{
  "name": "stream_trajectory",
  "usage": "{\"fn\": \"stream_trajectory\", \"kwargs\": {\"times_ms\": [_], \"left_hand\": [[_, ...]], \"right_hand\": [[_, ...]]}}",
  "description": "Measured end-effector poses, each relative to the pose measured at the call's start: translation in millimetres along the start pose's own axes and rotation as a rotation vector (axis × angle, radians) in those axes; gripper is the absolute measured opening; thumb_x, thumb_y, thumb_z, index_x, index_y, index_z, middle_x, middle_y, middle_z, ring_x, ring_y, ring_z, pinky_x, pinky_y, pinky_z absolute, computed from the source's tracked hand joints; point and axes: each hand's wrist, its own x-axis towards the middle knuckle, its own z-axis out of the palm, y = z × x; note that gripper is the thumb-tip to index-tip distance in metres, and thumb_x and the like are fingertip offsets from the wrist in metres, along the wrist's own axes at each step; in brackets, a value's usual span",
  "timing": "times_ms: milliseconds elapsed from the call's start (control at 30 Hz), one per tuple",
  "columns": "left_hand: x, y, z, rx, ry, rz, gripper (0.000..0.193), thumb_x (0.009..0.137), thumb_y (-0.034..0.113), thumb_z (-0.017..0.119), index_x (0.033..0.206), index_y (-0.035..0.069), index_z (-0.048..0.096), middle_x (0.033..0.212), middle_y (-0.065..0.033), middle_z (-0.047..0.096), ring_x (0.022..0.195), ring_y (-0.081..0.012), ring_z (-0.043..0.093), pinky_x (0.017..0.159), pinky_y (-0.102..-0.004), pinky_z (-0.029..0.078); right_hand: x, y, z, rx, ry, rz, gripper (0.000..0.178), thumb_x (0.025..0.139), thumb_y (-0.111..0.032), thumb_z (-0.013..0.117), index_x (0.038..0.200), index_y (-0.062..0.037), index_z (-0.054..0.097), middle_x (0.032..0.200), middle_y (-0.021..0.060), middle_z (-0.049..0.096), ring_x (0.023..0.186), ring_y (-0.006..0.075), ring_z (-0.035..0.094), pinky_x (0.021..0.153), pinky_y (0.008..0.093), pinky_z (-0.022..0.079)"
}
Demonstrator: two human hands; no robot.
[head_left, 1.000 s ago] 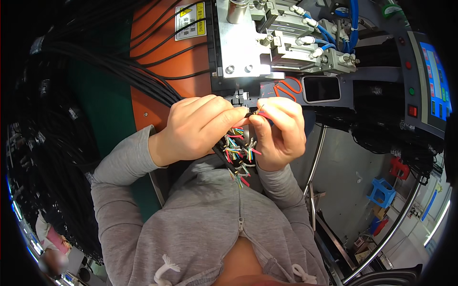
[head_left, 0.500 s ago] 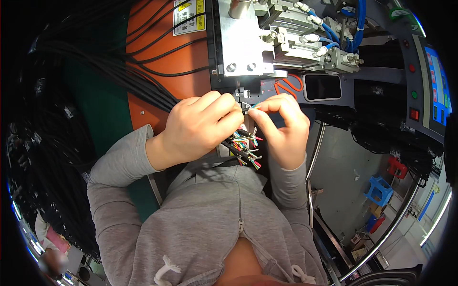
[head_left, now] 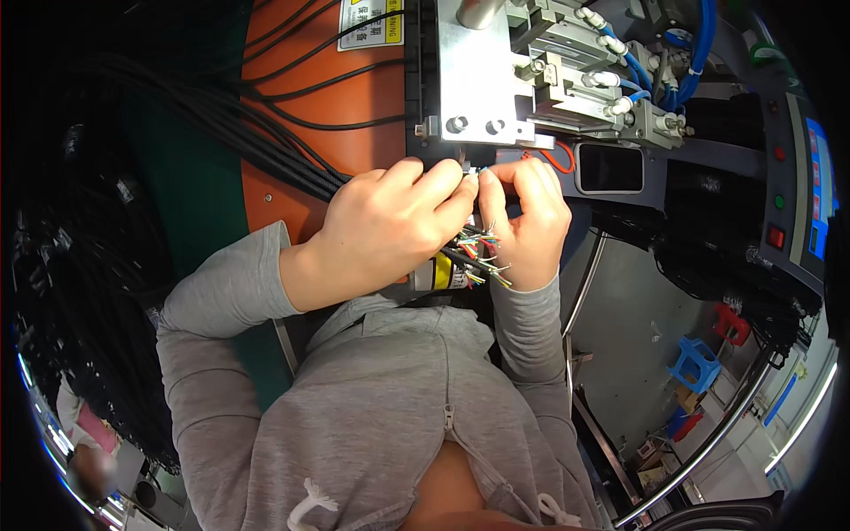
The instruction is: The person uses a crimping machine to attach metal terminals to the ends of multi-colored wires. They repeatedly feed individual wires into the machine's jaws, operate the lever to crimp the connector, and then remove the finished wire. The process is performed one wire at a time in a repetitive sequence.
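Nearest the camera, the grey zip-front hooded sweatshirt (head_left: 381, 416) of the person fills the lower centre, its sleeves rising toward both hands. The left hand (head_left: 390, 226) is curled, its fingers clenched around a bundle of thin multicoloured wires (head_left: 478, 252) and the black cable that carries them; a short metal cylinder with a yellow label (head_left: 438, 273) shows just below this hand, touching the bundle. The right hand (head_left: 527, 221) lies just beside the left, fingertips meeting those of the left; its thumb and forefinger pinch a single fine wire end at the top of the bundle, while the loose stripped ends fan out against its palm. The bundle thus sits between the two hands, in front of the chest and directly below the lower edge of a flat grey metal plate with two round bolts (head_left: 474, 80). Beyond the hands, to the left, a sheaf of black cables (head_left: 221, 124) crosses an orange panel (head_left: 354, 97). To the right of the plate stand silver pneumatic cylinders with blue hoses (head_left: 611, 80). Farthest right is a dark control panel with a red button (head_left: 776, 237).
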Motion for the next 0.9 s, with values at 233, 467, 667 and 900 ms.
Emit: {"fn": "stream_trajectory", "kwargs": {"times_ms": [233, 467, 667, 900], "left_hand": [[0.9, 2.6, 1.9, 0.004, -0.003, -0.048, 0.028, 0.074, 0.008, 0.065, 0.102, 0.009, 0.07, 0.073, -0.0002, 0.047, 0.058, -0.0111, 0.05, 0.048, -0.0242, 0.042], [4.8, -6.0, 2.0, -0.044, 0.037, -0.01, 0.022, 0.072, 0.013, 0.066, 0.094, 0.011, 0.07, 0.069, 0.0006, 0.046, 0.057, -0.0113, 0.05, 0.048, -0.025, 0.041], [3.9, -0.4, 0.9, -0.011, -0.002, -0.032, 0.026, 0.074, 0.008, 0.066, 0.099, 0.011, 0.07, 0.068, -0.0002, 0.042, 0.059, -0.0115, 0.05, 0.048, -0.0251, 0.043], [1.7, 4.5, 0.1, 0.003, -0.025, -0.07, 0.03, 0.073, 0.005, 0.066, 0.102, 0.011, 0.071, 0.068, -0.001, 0.04, 0.059, -0.0115, 0.05, 0.047, -0.0248, 0.043]], "right_hand": [[-2.7, 7.6, 10.0, 0.072, 0.083, -0.033, 0.007, 0.075, 0.001, 0.065, 0.074, -0.0026, 0.059, 0.069, 0.008, 0.055, 0.066, 0.0234, 0.052, 0.061, 0.0338, 0.042], [-10.5, 20.0, 18.5, 0.779, -0.008, 0.549, 0.005, 0.079, 0.002, 0.059, 0.076, 0.0, 0.056, 0.074, 0.0055, 0.054, 0.068, 0.0109, 0.051, 0.061, 0.0253, 0.041], [-7.7, 18.3, 18.2, 0.212, 0.155, 0.038, 0.007, 0.074, 0.001, 0.064, 0.073, -0.0027, 0.058, 0.073, 0.0093, 0.056, 0.067, 0.0224, 0.052, 0.065, 0.0299, 0.042], [-1.9, 13.9, 15.5, 0.144, 0.12, -0.037, 0.007, 0.072, 0.001, 0.065, 0.073, -0.0023, 0.059, 0.072, 0.0087, 0.056, 0.069, 0.0256, 0.051, 0.061, 0.0353, 0.042]]}}
